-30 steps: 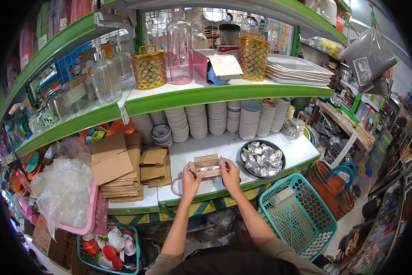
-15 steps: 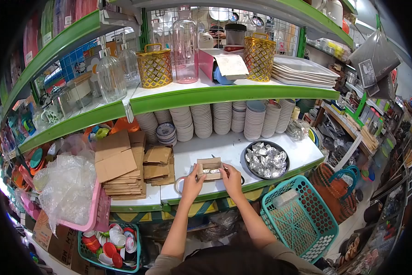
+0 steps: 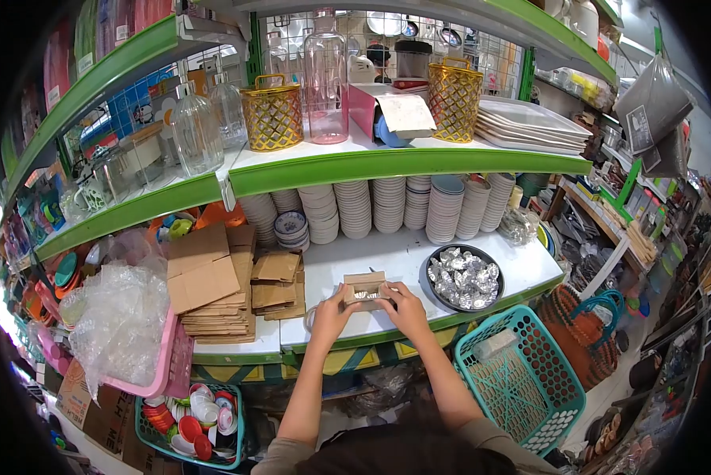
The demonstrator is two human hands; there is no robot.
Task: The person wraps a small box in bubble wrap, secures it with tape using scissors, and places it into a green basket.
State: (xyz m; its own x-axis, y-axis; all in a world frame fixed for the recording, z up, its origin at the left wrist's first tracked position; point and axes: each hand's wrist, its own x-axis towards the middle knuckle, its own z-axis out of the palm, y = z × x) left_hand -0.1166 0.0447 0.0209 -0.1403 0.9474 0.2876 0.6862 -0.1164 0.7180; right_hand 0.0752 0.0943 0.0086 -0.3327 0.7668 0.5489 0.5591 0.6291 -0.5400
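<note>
A small open cardboard box (image 3: pixel 365 279) with silvery pieces inside sits at the front edge of the white shelf, its back flap raised. My left hand (image 3: pixel 332 313) holds its left end, fingers closed on it. On the right end, my right hand (image 3: pixel 406 309) grips the front corner with thumb and fingers. To the right stands a dark round pan (image 3: pixel 464 277) heaped with silver foil-like pieces. Flattened cardboard pieces (image 3: pixel 205 273) and smaller folded boxes (image 3: pixel 278 277) are stacked to the left.
Stacks of bowls (image 3: pixel 388 204) line the back of the shelf. A green upper shelf edge (image 3: pixel 403 162) runs above. Below right is a teal basket (image 3: pixel 561 412); at left are a pink basket (image 3: pixel 180 352) with clear plastic and another teal basket (image 3: pixel 241 443).
The view has shifted slightly. My right hand's fingers have moved lower and inward at the box's front right corner. The box stays between both hands.
</note>
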